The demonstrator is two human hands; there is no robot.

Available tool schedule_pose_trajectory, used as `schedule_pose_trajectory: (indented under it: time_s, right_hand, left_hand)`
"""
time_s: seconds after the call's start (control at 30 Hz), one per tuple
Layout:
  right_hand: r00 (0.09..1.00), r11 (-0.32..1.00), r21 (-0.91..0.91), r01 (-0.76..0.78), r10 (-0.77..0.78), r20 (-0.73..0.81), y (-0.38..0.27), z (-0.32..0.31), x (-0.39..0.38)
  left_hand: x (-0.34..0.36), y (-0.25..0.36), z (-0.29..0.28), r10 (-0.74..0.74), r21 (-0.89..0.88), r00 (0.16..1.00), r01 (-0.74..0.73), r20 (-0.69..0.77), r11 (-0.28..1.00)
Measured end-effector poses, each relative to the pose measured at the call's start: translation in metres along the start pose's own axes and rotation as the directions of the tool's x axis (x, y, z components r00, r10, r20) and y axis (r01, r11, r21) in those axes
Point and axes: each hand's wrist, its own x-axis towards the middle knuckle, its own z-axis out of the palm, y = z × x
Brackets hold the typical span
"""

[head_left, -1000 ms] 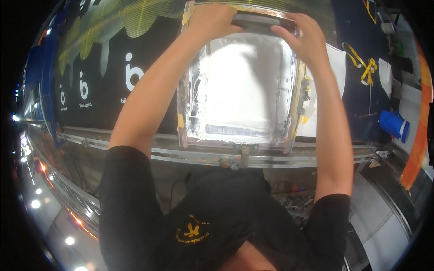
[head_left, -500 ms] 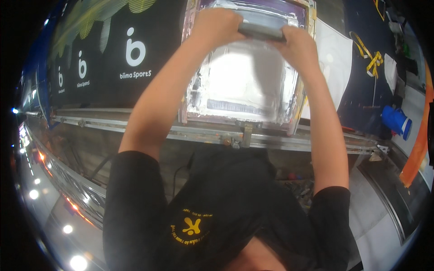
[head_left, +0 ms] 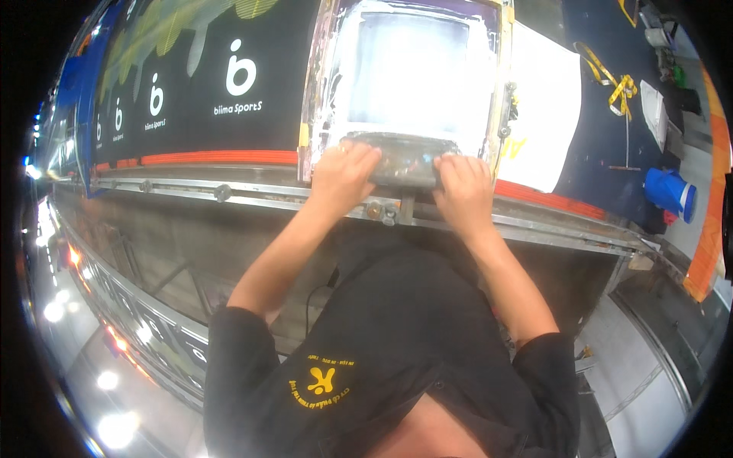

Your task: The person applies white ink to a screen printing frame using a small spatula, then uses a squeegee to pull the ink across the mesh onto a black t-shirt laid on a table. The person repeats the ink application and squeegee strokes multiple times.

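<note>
A dark squeegee point(head_left: 406, 162) lies across the near end of a screen-printing frame point(head_left: 500, 114). My left hand point(head_left: 341, 174) grips its left end and my right hand point(head_left: 466, 189) its right end, fingers curled over the top. White ink point(head_left: 412, 72) covers the mesh inside the frame, with a paler rectangle in the middle and smears along the borders. The squeegee's lower edge is hidden against the near part of the screen.
A metal rail point(head_left: 259, 195) with clamps runs along the table's near edge. Black printed fabric point(head_left: 191, 99) lies to the left. On the right are a white sheet point(head_left: 546, 99), a yellow tape measure point(head_left: 622, 91), and a blue roll-shaped object point(head_left: 669, 194).
Both hands have drawn the squeegee from the frame's far end to its near end, toward my body. My elbows are bent more. The view has shifted slightly.
</note>
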Motion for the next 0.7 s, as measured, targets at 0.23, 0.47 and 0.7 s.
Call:
schedule_pose_trajectory:
  time_s: [0.23, 0.47, 0.7]
  right_hand:
    - [0.994, 0.997, 0.074, 0.034, -0.042, 0.105, -0.01, -0.04, 0.013]
    - [0.993, 0.997, -0.052, -0.049, 0.054, 0.105, 0.068, -0.026, 0.175]
    - [0.915, 0.949, -0.11, -0.294, 0.313, 0.255, 0.159, -0.001, 0.358]
  left_hand:
    - [0.01, 0.005, -0.048, 0.023, -0.069, 0.99, -0.014, 0.136, 0.998]
    - [0.189, -0.111, -0.036, 0.096, 0.007, 0.984, -0.098, 0.153, 0.995]
    - [0.365, -0.208, -0.015, 0.019, 0.085, 0.986, -0.033, 0.164, 0.996]
